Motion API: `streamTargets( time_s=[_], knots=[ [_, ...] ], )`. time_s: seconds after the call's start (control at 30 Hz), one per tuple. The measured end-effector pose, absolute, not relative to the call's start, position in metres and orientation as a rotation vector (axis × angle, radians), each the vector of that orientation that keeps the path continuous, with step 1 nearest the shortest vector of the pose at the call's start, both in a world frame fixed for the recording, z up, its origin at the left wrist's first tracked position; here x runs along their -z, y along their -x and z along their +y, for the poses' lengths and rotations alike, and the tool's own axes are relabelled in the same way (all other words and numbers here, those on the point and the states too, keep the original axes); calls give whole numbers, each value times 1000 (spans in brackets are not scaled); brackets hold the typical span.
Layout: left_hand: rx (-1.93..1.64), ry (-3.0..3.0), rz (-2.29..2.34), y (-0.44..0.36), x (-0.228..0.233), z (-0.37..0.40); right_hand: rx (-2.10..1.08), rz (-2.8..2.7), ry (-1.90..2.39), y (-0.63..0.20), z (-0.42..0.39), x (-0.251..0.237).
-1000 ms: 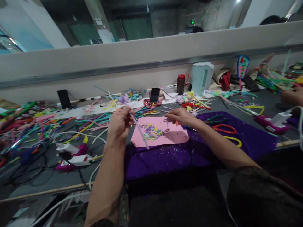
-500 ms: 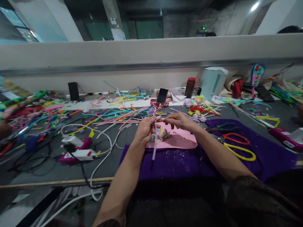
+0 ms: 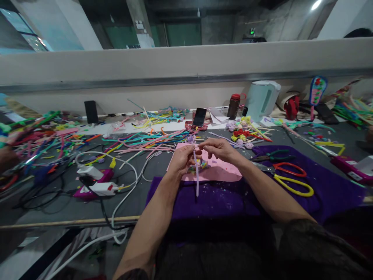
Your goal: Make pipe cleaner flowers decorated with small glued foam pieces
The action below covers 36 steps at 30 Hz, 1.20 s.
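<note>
In my left hand is a lilac pipe-cleaner flower, pinched just below its bloom. Its long lilac stem hangs down past my fingers toward the purple cloth. My right hand is beside it, fingers curled and pressed together, tips close to my left fingertips; whatever they pinch is too small to make out. Below both hands lies a pink sheet with a small heap of short pipe-cleaner clippings, partly hidden by my left hand.
Red-and-yellow-handled scissors and pliers lie on the purple cloth at right. Loose pipe cleaners, a phone, a bottle and a kettle are behind. Cabled power strips sit left. Another person's hand shows far left.
The flower's stem has swung from leaning left to hanging slightly right, and the bloom has shifted a little right. Both hands stay close together in nearly the same place.
</note>
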State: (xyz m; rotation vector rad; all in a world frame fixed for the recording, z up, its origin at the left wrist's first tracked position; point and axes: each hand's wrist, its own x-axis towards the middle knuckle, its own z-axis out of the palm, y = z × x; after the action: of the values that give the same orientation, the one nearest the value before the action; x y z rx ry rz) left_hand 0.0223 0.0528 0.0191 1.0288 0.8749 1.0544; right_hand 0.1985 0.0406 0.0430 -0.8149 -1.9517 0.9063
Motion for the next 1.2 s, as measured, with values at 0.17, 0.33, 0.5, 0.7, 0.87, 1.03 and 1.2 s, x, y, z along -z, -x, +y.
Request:
streamTargets(
  time_s=[0.17,0.33,0.5,0.7,0.87,1.03,1.2],
  knots=[
    [-1085,-1074,932,-19,-19,54,-900,-1734,931,-212,42,-46],
    [-1137,-1134,951,-18,-21,51,-701,-1397,989,-228,48,-48],
    [-1191,-1180,990,-18,-30,46,-718,-1356,981,-231,51,-42],
    [-1265,-1222,964,-13,-35,46,-612,-1405,1020,-228,50,-39],
    [-1205,-1228,926,-15,-36,44,-773,-1692,1016,-212,48,-30],
    [-1104,-1292,864,-19,-31,41,-859,-1909,964,-190,52,-15],
    [-1103,-1301,851,-23,-30,40,-761,-1965,1095,-190,54,-10]
  ],
)
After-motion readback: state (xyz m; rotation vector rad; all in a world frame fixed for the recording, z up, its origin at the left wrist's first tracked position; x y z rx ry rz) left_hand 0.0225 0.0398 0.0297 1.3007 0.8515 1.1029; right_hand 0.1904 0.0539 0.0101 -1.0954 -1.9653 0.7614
